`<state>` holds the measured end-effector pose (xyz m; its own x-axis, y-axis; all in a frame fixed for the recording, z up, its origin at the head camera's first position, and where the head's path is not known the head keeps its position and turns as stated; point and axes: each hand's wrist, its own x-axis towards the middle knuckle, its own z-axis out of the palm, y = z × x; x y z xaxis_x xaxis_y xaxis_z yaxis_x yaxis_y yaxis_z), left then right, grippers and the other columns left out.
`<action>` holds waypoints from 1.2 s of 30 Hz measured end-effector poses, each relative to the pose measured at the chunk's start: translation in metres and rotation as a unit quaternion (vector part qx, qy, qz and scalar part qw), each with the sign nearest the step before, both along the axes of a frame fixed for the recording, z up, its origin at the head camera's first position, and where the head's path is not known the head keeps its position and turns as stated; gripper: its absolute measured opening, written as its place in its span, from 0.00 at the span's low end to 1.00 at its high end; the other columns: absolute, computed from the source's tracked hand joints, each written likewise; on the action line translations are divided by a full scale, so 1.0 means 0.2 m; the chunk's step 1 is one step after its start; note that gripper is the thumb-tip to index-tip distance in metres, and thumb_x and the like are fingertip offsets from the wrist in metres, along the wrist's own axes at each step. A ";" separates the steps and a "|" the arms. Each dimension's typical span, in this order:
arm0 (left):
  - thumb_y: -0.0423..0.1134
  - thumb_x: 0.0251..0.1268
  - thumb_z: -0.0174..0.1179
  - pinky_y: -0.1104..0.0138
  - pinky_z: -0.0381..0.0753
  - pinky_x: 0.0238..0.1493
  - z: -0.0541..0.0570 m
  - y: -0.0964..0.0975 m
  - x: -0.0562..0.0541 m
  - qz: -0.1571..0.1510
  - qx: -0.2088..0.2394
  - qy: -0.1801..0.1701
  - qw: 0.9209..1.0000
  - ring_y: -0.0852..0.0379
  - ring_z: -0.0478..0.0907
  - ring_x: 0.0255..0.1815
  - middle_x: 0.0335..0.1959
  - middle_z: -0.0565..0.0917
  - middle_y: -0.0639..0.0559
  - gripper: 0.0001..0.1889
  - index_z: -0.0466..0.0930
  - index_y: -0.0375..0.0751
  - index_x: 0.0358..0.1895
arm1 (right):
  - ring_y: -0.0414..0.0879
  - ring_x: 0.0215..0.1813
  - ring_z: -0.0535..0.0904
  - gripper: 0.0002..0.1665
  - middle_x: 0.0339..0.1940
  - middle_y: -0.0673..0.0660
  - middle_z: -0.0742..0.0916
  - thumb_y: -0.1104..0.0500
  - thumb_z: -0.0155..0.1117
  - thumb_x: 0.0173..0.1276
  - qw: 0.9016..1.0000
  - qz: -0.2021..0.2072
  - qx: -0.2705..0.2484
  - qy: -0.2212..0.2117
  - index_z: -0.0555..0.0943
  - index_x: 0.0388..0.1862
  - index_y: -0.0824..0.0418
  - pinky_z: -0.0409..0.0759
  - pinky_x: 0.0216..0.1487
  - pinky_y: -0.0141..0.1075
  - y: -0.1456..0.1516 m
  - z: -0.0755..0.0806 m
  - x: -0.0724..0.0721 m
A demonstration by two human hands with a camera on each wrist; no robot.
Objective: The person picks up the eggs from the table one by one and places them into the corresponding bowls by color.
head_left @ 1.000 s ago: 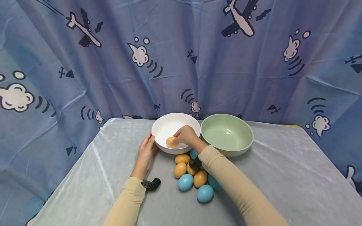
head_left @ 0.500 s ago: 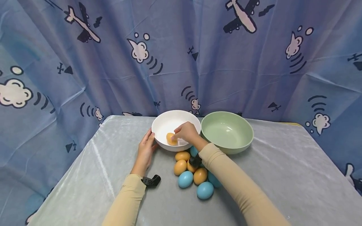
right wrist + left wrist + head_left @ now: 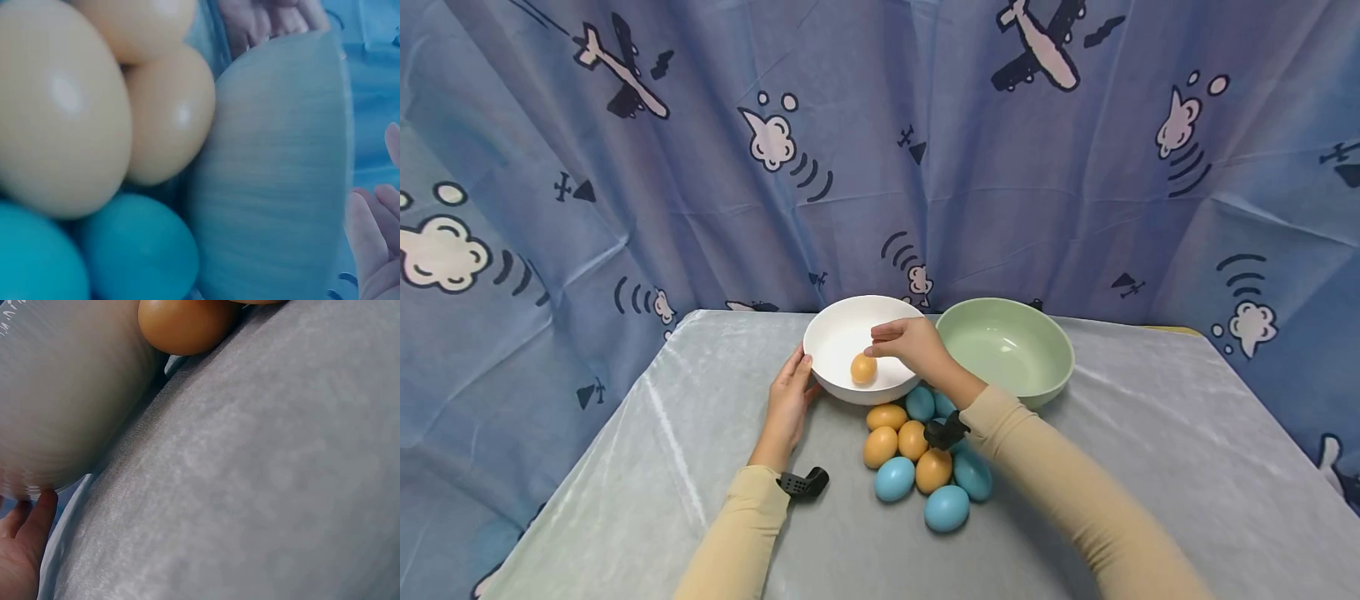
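A yellow-orange egg (image 3: pixel 863 368) lies inside the white bowl (image 3: pixel 831 333), near its front wall. Just above the egg, my right hand (image 3: pixel 916 346) hovers over the bowl with its fingers extended and nothing held. In the right wrist view, the fingers of the right hand (image 3: pixel 375 234) are spread apart beyond the bowl's rim. My left hand (image 3: pixel 786 408) holds the white bowl at its left side; in the left wrist view, fingertips (image 3: pixel 45 503) touch the bowl's underside. Several orange eggs (image 3: pixel 880 447) and blue eggs (image 3: pixel 947 509) lie clustered in front of the bowl.
A green bowl (image 3: pixel 1026 358) with nothing visible inside stands at the white bowl's right, close against it. Grey cloth covers the table (image 3: pixel 1150 450). A blue curtain (image 3: pixel 850 150) printed with planes hangs behind the table's far edge.
My right hand has let go of the orange egg in the white bowl and drawn slightly up and to the right. The left hand stays at the bowl.
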<state>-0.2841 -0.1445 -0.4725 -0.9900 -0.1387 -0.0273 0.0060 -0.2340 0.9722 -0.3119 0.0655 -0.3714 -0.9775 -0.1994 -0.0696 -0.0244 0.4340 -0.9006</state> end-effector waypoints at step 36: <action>0.51 0.77 0.52 0.48 0.65 0.76 0.00 0.01 0.01 0.003 0.007 0.002 1.000 0.49 0.60 0.78 0.79 0.60 0.51 0.31 0.58 0.48 0.78 | 0.44 0.59 0.84 0.28 0.55 0.59 0.88 0.53 0.74 0.62 0.999 0.031 -0.028 -0.019 0.82 0.59 0.65 0.80 0.56 0.23 0.57 -0.04 0.47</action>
<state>-0.2830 -0.1433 -0.4725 -0.9892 -0.1444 -0.0254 0.0113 -0.2477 0.9688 -0.2176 0.1790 -0.3792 -0.9600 -0.2640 -0.0935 -0.0147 0.3811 -0.9244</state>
